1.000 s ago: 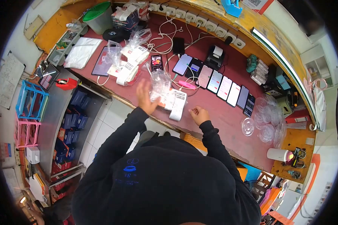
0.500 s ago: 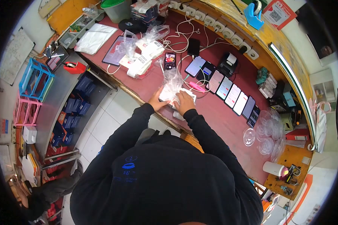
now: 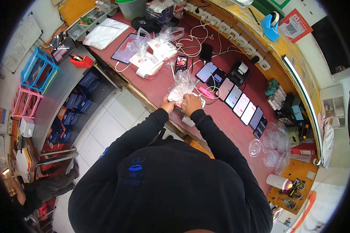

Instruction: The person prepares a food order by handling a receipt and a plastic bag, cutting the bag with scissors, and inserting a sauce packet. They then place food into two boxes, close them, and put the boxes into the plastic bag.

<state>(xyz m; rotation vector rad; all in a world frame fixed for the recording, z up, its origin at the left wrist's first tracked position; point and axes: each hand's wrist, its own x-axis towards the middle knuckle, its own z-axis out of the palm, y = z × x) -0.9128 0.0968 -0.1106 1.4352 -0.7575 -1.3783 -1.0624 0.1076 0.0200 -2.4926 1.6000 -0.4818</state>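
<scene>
A crumpled transparent plastic bag [image 3: 181,84] with whitish contents lies at the near edge of the red table. My left hand [image 3: 168,105] grips its near left side, thumb and fingers closed round it. From the right, my right hand [image 3: 191,104] presses its bent fingers onto the same bag. What exactly is inside cannot be made out. Just right of my right hand a white, box-like thing [image 3: 202,101] shows in part. Beyond the bag lie a small phone [image 3: 181,63] with a lit screen and a pink object [image 3: 206,92].
A row of phones [image 3: 233,96] runs to the right, before a black receipt printer [image 3: 238,73]. White packets in plastic [image 3: 153,60] and a tablet [image 3: 124,50] lie at left. Cables trail from wall sockets [image 3: 233,34]. Plastic lids [image 3: 275,141] sit right. Another person's leg [image 3: 52,189] shows lower left.
The whole view has shifted slightly. My left hand has come closer to my right hand, its fingers more closed on the bag. My right hand stays on the bag.
</scene>
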